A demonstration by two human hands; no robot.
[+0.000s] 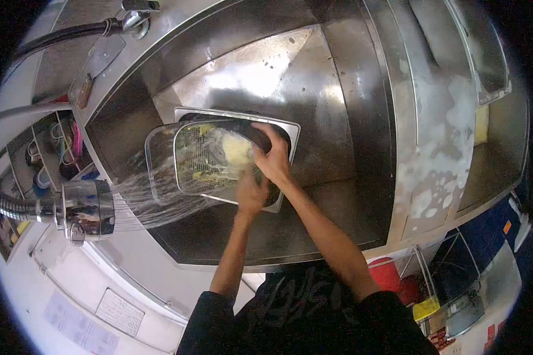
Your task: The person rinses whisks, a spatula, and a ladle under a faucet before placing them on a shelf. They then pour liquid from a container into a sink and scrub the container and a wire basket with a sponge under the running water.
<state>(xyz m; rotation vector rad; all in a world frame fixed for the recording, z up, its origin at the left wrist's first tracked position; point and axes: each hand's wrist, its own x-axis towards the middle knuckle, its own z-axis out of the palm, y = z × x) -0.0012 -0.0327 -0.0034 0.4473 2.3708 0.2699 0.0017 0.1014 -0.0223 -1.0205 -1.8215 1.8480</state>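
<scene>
A clear plastic container is held tilted over the steel sink, above a metal pan lying in the basin. My right hand grips the container's near edge. My left hand, blurred, holds its lower edge. Inside the container is a yellow sponge or foam lump; which hand touches it I cannot tell. Water from the spray head streams onto the container.
Soapy foam covers the steel draining board at right. A clear tray lies at the far right. A hose and tap fitting sit at the top left. Shelves with utensils are at left.
</scene>
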